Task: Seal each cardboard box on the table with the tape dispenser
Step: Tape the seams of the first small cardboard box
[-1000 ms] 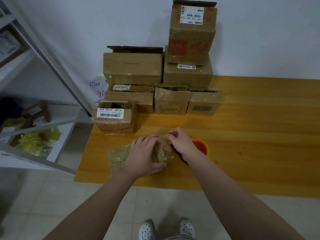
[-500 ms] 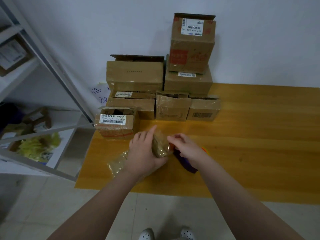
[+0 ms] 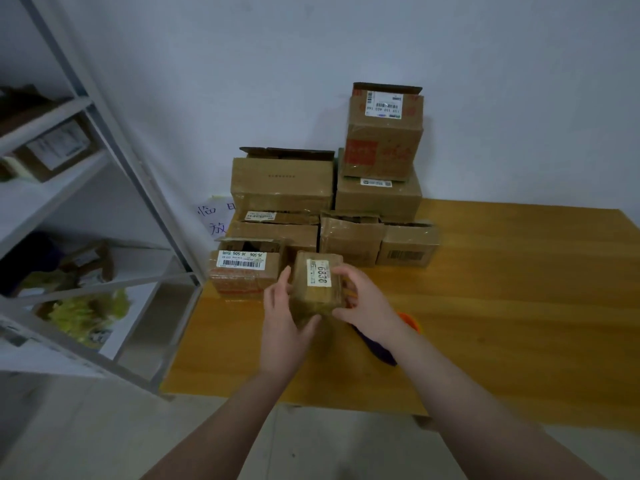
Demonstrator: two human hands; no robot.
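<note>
A small taped cardboard box with a white label reading 6838 is held up above the wooden table. My left hand grips its left and lower side. My right hand holds its right side, fingers curled over the top edge. The tape dispenser, orange with a dark purple handle, lies on the table under my right wrist, mostly hidden. Several other cardboard boxes are stacked against the wall behind.
A small box with a barcode label sits at the table's left edge, just left of my hands. A metal shelving unit with parcels stands to the left. The table's right half is bare wood.
The small box has been lifted off the table and turned, so its labelled face now shows. My right hand moved from the box's end onto its right side. The camera tilted up.
</note>
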